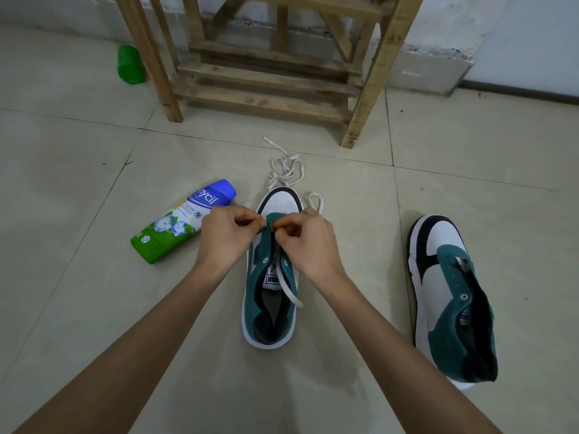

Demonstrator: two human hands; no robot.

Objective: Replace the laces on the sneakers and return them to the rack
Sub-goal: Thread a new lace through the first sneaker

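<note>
1. Left hand (227,236): we record it over the toe end of the centre sneaker (269,308). The fingers are curled, and the thumb and forefinger pinch the green eyelet strip on that shoe's left edge.
2. Right hand (308,242): it sits just beside the left hand, almost touching it. The fingers are curled and the fingertips nip the lace (291,289) at the foremost eyelets. We cannot see the lace end itself, as it is hidden in the pinch.
3. Centre sneaker: green, white and dark. It stands upright on the floor (78,302) between our forearms, with its toe pointing at the rack (266,78).
4. Lace: off-white and flat. One length runs from under the right hand back across the tongue. The rest lies in loose loops on the tiles beyond the toe, short of the rack.
5. Second sneaker (451,308): we list it as the matching shoe. It is well apart to the right, tilted onto its side, and its eyelets show bare.
6. Rack: rough wooden slats, standing against the wall ahead.
7. Powder bottle (178,223): green and white with a blue cap. It lies on its side just left of the left hand.
8. Green container (130,65): it is on the floor beside the rack's left leg.
</note>
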